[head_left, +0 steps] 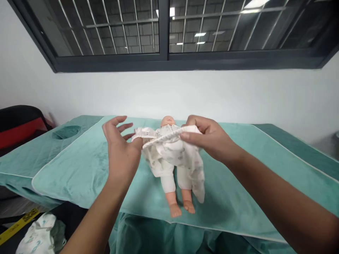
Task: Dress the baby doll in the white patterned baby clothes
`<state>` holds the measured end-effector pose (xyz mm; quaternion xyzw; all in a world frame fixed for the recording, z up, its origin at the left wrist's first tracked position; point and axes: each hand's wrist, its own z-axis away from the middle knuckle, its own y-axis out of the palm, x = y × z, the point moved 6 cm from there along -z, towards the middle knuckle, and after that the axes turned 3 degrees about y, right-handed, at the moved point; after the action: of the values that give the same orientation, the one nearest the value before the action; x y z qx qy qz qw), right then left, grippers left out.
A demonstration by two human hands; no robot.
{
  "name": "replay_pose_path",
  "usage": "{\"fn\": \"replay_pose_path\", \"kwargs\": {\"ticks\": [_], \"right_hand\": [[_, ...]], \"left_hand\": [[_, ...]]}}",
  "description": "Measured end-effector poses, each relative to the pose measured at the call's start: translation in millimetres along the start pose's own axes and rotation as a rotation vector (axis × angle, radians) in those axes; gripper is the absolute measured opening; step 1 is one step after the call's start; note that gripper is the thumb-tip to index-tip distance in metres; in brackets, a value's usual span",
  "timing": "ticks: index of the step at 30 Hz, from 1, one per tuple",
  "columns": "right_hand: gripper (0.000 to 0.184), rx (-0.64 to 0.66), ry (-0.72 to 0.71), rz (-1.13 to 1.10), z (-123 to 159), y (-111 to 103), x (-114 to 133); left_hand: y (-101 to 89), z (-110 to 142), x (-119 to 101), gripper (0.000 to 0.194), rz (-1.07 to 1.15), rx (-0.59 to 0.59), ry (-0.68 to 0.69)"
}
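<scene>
The scene comprised two hands (one left hand (120,153), one right hand (215,139)), one doll (171,183), one held garment (172,150), one bed (235,190), one window (164,61), one cloth bundle (41,234) and one yellow strip (19,226).

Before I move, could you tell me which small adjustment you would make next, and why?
I'd probably close the left hand on its end of the white cloth: its fingers look spread, while the right hand pinches the opposite end, and the cloth hangs unevenly over the doll's legs.
</scene>
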<state>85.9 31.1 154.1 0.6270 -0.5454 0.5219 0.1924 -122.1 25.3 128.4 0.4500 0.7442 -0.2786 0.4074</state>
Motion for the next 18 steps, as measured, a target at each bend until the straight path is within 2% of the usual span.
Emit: {"fn": "replay_pose_path", "kwargs": {"ticks": [2, 4, 6, 8, 11, 13, 16, 18], "right_hand": [[0.034, -0.092, -0.014, -0.196, -12, -1, 8], [0.036, -0.131, -0.047, -0.341, -23, 4, 14], [0.037, -0.147, -0.077, -0.446, -30, 9, 16], [0.037, -0.152, -0.079, -0.5, -35, 12, 16], [0.034, -0.162, -0.041, -0.536, -38, 14, 9], [0.032, -0.177, 0.0, -0.56, -36, 15, 0], [0.032, -0.173, 0.062, -0.574, -27, 16, -17], [0.034, -0.082, 0.096, -0.502, -19, 18, -26]], "left_hand": [[-3.1, 2, -25, 0.041, -0.009, 0.046, 0.142], [3.7, 8, -40, 0.023, 0.057, 0.237, 0.141], [13.9, 16, -43, 0.021, 0.143, 0.472, 0.046], [20.7, 24, -41, 0.029, 0.144, 0.656, -0.023], [24.4, 31, -37, 0.025, 0.058, 0.836, -0.003], [20.9, 29, -37, 0.019, 0.092, 0.795, 0.026], [6.7, 18, -35, 0.02, 0.22, 0.494, -0.01], [-1.7, 13, -33, 0.023, 0.329, 0.315, -0.053]]}}
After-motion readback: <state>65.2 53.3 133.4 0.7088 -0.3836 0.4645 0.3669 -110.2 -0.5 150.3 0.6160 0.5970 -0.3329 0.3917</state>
